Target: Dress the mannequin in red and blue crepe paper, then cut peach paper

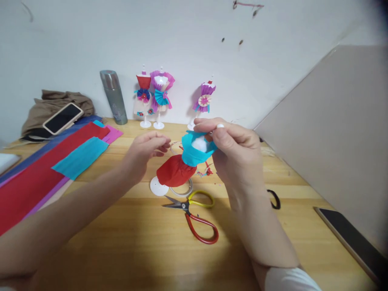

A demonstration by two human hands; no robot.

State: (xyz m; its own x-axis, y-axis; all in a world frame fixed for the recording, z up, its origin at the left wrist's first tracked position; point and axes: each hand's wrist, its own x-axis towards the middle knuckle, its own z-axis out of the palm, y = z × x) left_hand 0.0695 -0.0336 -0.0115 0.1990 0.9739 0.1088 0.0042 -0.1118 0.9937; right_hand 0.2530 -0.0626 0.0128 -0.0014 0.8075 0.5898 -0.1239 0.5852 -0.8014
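Note:
A small white mannequin (pixel 200 144) leans tilted over the table, dressed in a turquoise crepe paper top (pixel 194 155) and a red crepe paper skirt (pixel 175 170). My right hand (pixel 238 149) is closed on its neck end, where a white knob shows between thumb and fingers. The round white base (pixel 159 186) is at the lower left end. Left of the top, my left hand (pixel 148 149) is held in the air with loosely bent fingers, apart from the mannequin, and nothing shows in it. Below lie open scissors (pixel 184 206) with one yellow and one red handle.
Three dressed mannequins, one in a red top (pixel 143 83), stand by the wall near a steel flask (pixel 114 97). Crepe paper strips (pixel 81 157) and a phone (pixel 63 118) on brown cloth (pixel 57 103) lie left. Another phone (pixel 345 238) is at right. Tape rolls (pixel 189 190) sit behind the scissors.

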